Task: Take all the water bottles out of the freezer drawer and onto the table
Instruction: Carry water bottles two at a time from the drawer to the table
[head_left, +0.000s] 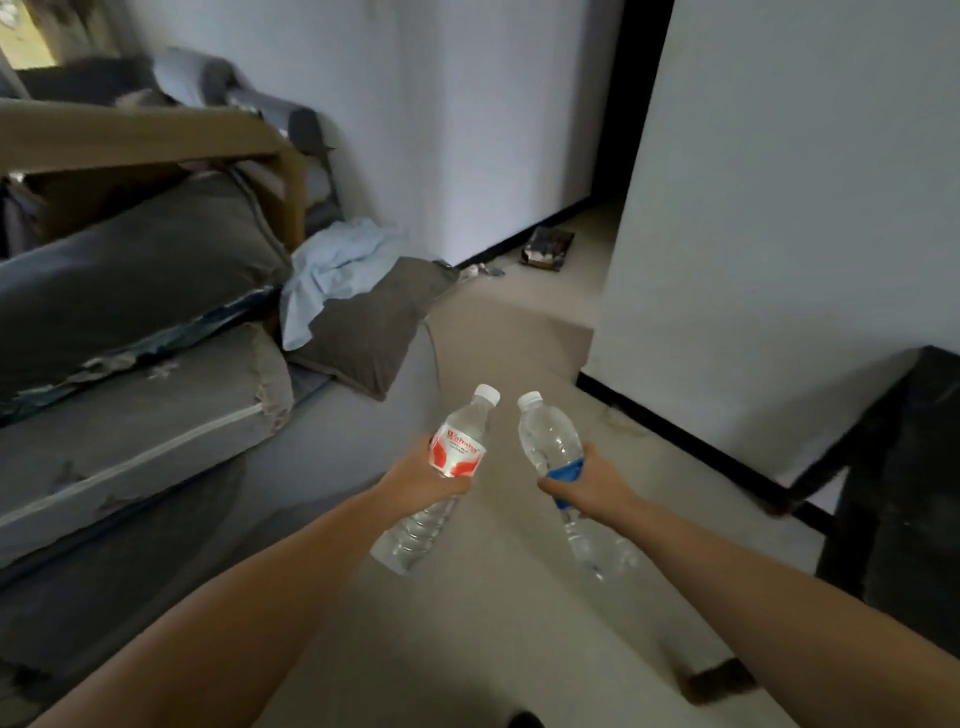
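My left hand (422, 477) grips a clear water bottle with a red and white label (457, 451) round its middle, its white cap pointing up and away. My right hand (592, 482) grips a second clear water bottle with a blue label (551, 441), its cap tilted toward the first one. Both bottles are held out in front of me above the beige floor, caps close together but apart. The freezer drawer is not in view. A dark table (904, 467) stands at the right edge.
A grey sofa (135, 415) with loose cushions, a light blue cloth (332, 275) and a brown pillow (374, 317) fills the left side. White walls stand ahead and right, with a dark doorway (613, 130) between them. A small dark box (549, 248) lies on the floor.
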